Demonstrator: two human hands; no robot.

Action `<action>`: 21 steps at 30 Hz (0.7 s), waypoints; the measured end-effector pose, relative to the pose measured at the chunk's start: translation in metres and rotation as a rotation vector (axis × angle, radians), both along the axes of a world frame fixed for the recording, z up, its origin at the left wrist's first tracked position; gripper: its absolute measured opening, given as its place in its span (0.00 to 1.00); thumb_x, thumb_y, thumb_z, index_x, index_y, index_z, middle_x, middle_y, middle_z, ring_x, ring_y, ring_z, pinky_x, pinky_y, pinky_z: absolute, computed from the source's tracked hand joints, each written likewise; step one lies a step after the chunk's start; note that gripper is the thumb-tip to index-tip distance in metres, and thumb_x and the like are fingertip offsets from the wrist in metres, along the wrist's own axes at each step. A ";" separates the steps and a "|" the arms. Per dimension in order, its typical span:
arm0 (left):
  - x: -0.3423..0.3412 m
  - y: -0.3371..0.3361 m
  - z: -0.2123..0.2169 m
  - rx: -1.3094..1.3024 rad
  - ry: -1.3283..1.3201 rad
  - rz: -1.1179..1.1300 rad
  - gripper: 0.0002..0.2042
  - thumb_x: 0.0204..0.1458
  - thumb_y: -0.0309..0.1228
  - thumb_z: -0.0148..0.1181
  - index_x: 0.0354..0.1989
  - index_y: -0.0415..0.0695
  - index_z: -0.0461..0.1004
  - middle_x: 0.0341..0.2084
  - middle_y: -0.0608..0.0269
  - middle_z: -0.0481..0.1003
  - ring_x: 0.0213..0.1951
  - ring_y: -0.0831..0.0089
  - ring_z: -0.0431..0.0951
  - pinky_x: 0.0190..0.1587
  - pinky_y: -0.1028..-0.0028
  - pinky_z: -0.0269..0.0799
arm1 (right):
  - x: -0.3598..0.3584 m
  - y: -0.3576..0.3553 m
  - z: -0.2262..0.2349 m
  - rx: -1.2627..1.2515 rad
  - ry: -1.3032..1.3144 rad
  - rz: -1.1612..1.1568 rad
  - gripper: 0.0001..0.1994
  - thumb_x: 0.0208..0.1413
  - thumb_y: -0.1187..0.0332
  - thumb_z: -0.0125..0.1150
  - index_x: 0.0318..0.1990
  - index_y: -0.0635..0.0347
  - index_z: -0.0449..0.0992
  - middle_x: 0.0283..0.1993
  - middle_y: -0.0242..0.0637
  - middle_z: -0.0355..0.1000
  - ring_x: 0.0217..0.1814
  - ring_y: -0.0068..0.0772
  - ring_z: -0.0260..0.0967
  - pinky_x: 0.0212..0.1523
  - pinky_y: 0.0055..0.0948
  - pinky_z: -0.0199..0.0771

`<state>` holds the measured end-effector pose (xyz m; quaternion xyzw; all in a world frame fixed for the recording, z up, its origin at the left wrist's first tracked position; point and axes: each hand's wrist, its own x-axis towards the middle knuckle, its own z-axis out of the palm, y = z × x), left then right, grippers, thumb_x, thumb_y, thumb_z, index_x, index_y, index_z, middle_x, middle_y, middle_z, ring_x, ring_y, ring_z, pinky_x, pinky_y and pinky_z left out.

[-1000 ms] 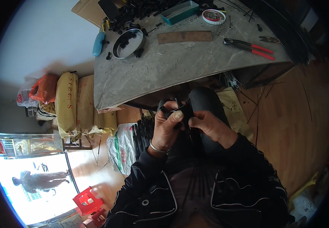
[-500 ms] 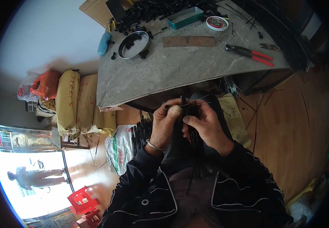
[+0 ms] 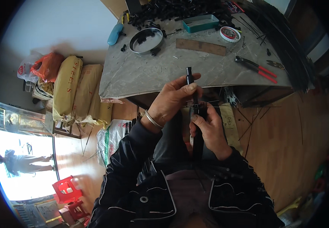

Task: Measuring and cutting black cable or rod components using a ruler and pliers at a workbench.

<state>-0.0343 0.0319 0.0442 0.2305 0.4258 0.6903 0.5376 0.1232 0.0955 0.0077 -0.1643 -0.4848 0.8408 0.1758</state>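
Observation:
My left hand [image 3: 174, 97] is closed around a narrow black tubular piece [image 3: 189, 76], whose stepped upper end stands up past my fingers toward the table. Just below and to the right, my right hand [image 3: 209, 127] grips a bundle of thin black rods [image 3: 198, 146] that runs down between my knees. Their upper tips show as a small row beside my right index finger. A fine pale wire [image 3: 212, 102] crosses the top of the bundle, between both hands. How the tubular piece meets the rods is hidden by my fingers.
The grey table [image 3: 134, 78] carries a round metal dish [image 3: 146, 50], a teal tray [image 3: 200, 24], a white tub of small metal bits [image 3: 230, 34], a brown strip [image 3: 200, 46] and red-handled pliers [image 3: 256, 69]. Black parts are heaped behind. Yellow sacks [image 3: 67, 87] stand left.
My left hand has risen toward the table, and the black tubular piece now sticks up from its fingers. My right hand stays on the rods, slightly lower. The whole view has shifted a little.

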 end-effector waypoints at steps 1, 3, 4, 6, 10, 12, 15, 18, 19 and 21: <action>0.000 0.000 -0.005 -0.016 -0.013 0.014 0.17 0.59 0.34 0.57 0.53 0.37 0.69 0.36 0.62 0.75 0.40 0.72 0.75 0.47 0.73 0.69 | 0.001 0.000 0.001 -0.002 0.002 0.001 0.13 0.59 0.73 0.57 0.49 0.62 0.63 0.32 0.32 0.66 0.26 0.22 0.66 0.25 0.23 0.70; -0.002 -0.002 -0.011 -0.029 -0.029 0.041 0.16 0.59 0.36 0.57 0.50 0.37 0.71 0.36 0.61 0.75 0.40 0.72 0.75 0.47 0.73 0.69 | 0.000 -0.002 0.000 0.014 0.001 0.004 0.12 0.59 0.73 0.57 0.48 0.62 0.63 0.32 0.32 0.66 0.26 0.22 0.66 0.25 0.23 0.69; -0.002 -0.002 -0.013 0.025 -0.142 0.007 0.17 0.60 0.37 0.56 0.50 0.37 0.70 0.37 0.60 0.75 0.40 0.70 0.75 0.48 0.70 0.70 | -0.001 -0.003 -0.001 0.024 0.004 -0.003 0.11 0.59 0.73 0.57 0.47 0.62 0.64 0.32 0.32 0.66 0.26 0.22 0.66 0.25 0.23 0.69; -0.002 0.001 -0.017 0.089 -0.259 -0.029 0.18 0.60 0.38 0.55 0.50 0.37 0.69 0.38 0.60 0.76 0.41 0.68 0.75 0.49 0.68 0.70 | -0.001 -0.002 0.001 0.016 -0.021 -0.011 0.11 0.59 0.73 0.57 0.46 0.62 0.64 0.32 0.32 0.66 0.26 0.22 0.66 0.25 0.23 0.69; -0.001 0.003 -0.023 0.069 -0.248 -0.028 0.18 0.61 0.38 0.54 0.53 0.37 0.68 0.37 0.60 0.76 0.40 0.70 0.76 0.48 0.70 0.70 | -0.002 -0.002 0.002 -0.004 -0.062 -0.018 0.08 0.59 0.73 0.57 0.43 0.62 0.65 0.30 0.32 0.66 0.25 0.22 0.66 0.25 0.23 0.69; -0.001 0.000 -0.023 0.025 -0.193 -0.060 0.18 0.61 0.37 0.54 0.54 0.38 0.68 0.37 0.60 0.76 0.40 0.70 0.76 0.48 0.70 0.71 | -0.003 -0.002 0.000 0.011 -0.061 -0.015 0.08 0.59 0.72 0.57 0.43 0.62 0.66 0.29 0.32 0.66 0.25 0.22 0.66 0.25 0.23 0.68; 0.000 -0.001 -0.019 0.033 -0.119 -0.012 0.17 0.61 0.35 0.53 0.54 0.38 0.68 0.38 0.61 0.76 0.42 0.72 0.76 0.50 0.72 0.70 | -0.003 0.001 -0.001 0.026 -0.064 -0.017 0.08 0.60 0.70 0.56 0.42 0.62 0.66 0.28 0.32 0.66 0.25 0.23 0.66 0.25 0.24 0.68; 0.002 -0.001 -0.021 0.040 -0.020 0.017 0.16 0.61 0.32 0.53 0.55 0.39 0.68 0.39 0.61 0.77 0.43 0.73 0.76 0.51 0.74 0.70 | -0.003 0.002 -0.004 0.020 -0.071 -0.015 0.08 0.60 0.69 0.57 0.41 0.62 0.66 0.28 0.32 0.66 0.24 0.23 0.65 0.25 0.24 0.67; 0.002 -0.002 -0.020 0.051 -0.005 0.020 0.16 0.61 0.32 0.53 0.55 0.39 0.68 0.39 0.61 0.77 0.43 0.74 0.75 0.51 0.74 0.70 | -0.003 0.003 -0.004 0.010 -0.067 -0.015 0.08 0.60 0.69 0.57 0.41 0.62 0.66 0.29 0.32 0.66 0.24 0.23 0.65 0.25 0.24 0.67; 0.003 -0.001 -0.020 0.067 0.005 0.026 0.16 0.61 0.31 0.54 0.55 0.40 0.68 0.39 0.62 0.77 0.43 0.75 0.75 0.51 0.75 0.69 | -0.003 0.002 -0.004 0.004 -0.056 -0.025 0.08 0.60 0.69 0.57 0.42 0.62 0.66 0.30 0.32 0.66 0.24 0.23 0.65 0.24 0.24 0.67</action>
